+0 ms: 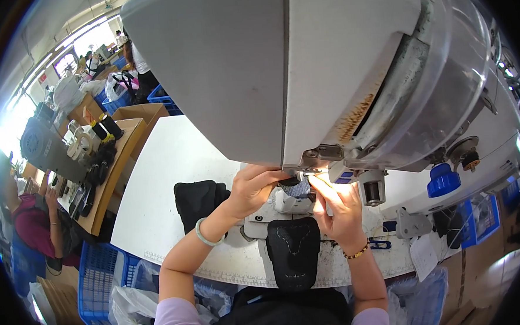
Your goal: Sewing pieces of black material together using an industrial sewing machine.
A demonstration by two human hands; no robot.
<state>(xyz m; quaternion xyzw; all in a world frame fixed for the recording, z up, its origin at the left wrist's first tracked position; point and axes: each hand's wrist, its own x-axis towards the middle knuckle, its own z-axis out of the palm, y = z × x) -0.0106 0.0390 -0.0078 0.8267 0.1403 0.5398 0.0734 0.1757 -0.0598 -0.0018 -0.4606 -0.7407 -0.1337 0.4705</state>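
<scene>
Under the head of a large white sewing machine [249, 75], both my hands meet at the lit needle area. My left hand [252, 189], with a pale bangle at the wrist, pinches the left edge of a small dark fabric piece [289, 181]. From the other side my right hand [337, 208], wearing a beaded bracelet, pinches the piece's right edge; its fingers partly hide it. A black padded piece with light stitching [294, 253] lies on the white table [150, 197] just in front of me. More black pieces [197, 204] are stacked left of my left hand.
A blue knob [443, 180] and a dark thread bobbin [372, 192] sit at the machine's right. Blue clips [381, 245] lie beside my right wrist. Blue crates [99, 288] stand below left. Another person [37, 227] sits at a machine far left.
</scene>
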